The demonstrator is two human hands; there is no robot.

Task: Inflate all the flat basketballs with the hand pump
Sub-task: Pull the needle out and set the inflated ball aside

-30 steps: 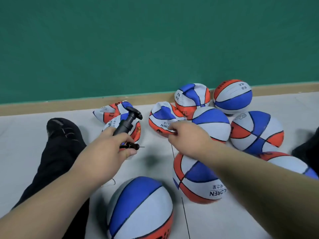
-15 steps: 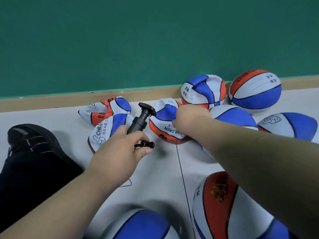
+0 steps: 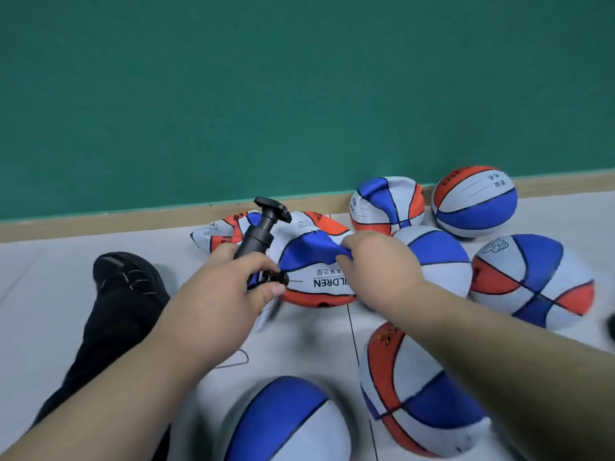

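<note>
My left hand (image 3: 226, 294) is wrapped around the black hand pump (image 3: 258, 237), its T-handle tilted up toward one o'clock and its needle end poking out by my thumb, touching the flat basketball (image 3: 316, 277) just to its three o'clock. My right hand (image 3: 376, 264) pinches a blue fold of that same collapsed ball, which lies on the floor (image 3: 50, 294) at about twelve o'clock from me. Behind it, at eleven o'clock, another flat ball (image 3: 216, 232) is crumpled near the baseboard (image 3: 100, 221). Round balls sit from one to three o'clock, one (image 3: 474, 201) by the green wall (image 3: 299, 94); two more lie near me at five and six o'clock. My black shoe (image 3: 129, 277) rests at nine o'clock
</note>
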